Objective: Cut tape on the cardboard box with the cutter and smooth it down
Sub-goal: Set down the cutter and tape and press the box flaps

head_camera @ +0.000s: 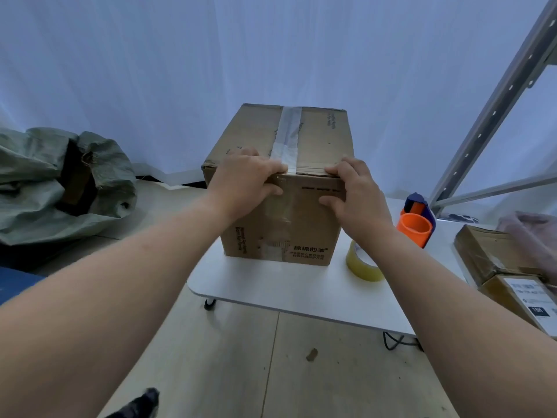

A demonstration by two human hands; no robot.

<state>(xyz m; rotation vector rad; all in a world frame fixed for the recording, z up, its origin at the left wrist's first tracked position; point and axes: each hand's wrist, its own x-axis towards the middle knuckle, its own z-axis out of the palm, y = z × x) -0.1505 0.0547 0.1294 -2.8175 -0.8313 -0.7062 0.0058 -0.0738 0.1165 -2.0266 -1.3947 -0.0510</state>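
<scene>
One closed cardboard box (280, 188) stands at the frame's centre on a white table (301, 291); its contents are hidden, and a strip of tape (288, 137) runs along its top seam and over the near edge. The left hand (245, 179) presses on that edge, fingers together on top, thumb on the front face. The right hand (357, 191) does likewise further right. Neither holds anything. One orange-and-blue tape cutter (417, 220) and one yellowish tape roll (361, 263) sit right of the box.
</scene>
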